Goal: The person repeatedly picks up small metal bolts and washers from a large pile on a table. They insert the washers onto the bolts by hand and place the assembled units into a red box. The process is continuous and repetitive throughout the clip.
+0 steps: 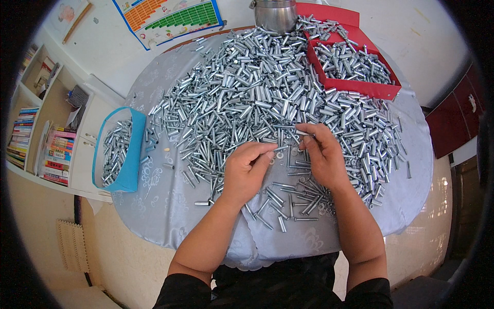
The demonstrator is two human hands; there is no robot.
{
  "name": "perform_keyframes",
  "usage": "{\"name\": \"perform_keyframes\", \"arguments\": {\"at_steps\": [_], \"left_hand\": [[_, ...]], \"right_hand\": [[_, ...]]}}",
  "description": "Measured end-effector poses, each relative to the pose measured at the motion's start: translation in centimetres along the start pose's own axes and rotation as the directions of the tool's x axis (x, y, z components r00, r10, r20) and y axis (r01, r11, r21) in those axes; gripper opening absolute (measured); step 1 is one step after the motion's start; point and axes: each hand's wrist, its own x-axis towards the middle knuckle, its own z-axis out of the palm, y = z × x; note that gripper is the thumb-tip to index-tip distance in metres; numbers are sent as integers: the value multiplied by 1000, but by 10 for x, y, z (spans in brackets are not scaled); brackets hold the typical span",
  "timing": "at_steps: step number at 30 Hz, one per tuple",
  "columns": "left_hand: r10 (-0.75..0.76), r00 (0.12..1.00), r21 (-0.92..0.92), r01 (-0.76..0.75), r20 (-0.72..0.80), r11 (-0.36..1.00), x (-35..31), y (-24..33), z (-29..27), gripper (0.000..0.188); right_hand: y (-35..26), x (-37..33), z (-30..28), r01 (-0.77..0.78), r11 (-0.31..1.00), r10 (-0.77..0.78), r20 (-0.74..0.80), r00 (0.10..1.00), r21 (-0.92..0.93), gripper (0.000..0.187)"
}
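Note:
My left hand point(244, 172) is closed in a pinch, with a thin silver bolt point(281, 149) sticking out to the right from its fingertips. Close by on the right, my right hand point(325, 157) is curled with thumb and forefinger around a small metal piece, largely hidden by the fingers. Both hands hover just over the near edge of a large heap of silver bolts and metal sleeves point(272, 95). Loose long bolts point(307, 204) and small washers lie between my forearms on the grey tablecloth point(206, 226).
A red box point(355, 86) filled with metal sleeves stands at the far right, its lid open behind it. At the left is a blue fabric bin point(135, 154) holding more pieces. A steel pot point(276, 16) stands at the back. Bookshelves point(43, 123) are beside the table.

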Motion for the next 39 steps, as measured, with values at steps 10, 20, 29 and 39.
{"name": "perform_keyframes", "arguments": {"at_steps": [10, 20, 29, 39], "left_hand": [[-226, 974, -247, 212, -29, 945, -2, -2, 2, 20], [-223, 974, -216, 225, 32, 950, -2, -4, 2, 24], [-220, 975, -249, 222, 36, 943, -3, -5, 1, 24], [-202, 979, -248, 202, 25, 948, -3, -5, 2, 23]], "right_hand": [[12, 0, 4, -163, 972, 184, -113, 976, 170, 22], [5, 0, 3, -130, 975, 153, -124, 980, 182, 16], [5, 0, 2, -70, 996, 77, -149, 986, 52, 18], [9, 2, 7, -7, 956, 30, -72, 997, 294, 19]]}}
